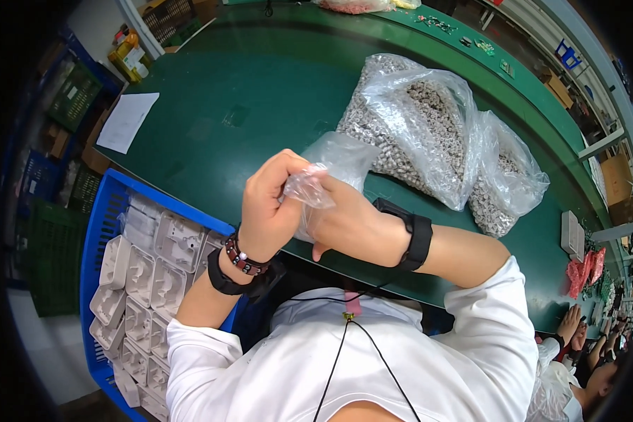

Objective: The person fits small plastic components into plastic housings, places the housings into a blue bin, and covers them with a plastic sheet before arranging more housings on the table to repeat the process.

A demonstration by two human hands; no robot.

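Note:
Close together over the near edge of the green workbench [190, 141], both my hands grip one clear plastic bag [341, 156]. My left hand [267, 204] is closed on the bunched neck of the bag. My right hand [355, 221] is closed round the gathered plastic beside it, back of the hand upward. The bag's body spreads out beyond my fingers onto the bench; what it holds, if anything, is hidden. Just past it lies a large clear bag of small grey parts [422, 119], with a smaller bag of similar parts [503, 176] to its right.
At my left stands a blue crate [109, 211] filled with white plastic housings [137, 267]. White paper [128, 123] lies on the bench's left end, near a yellow container [129, 60]. Farther right are a white box [572, 235], red plastic wrapping [584, 271] and a co-worker's hands [571, 325].

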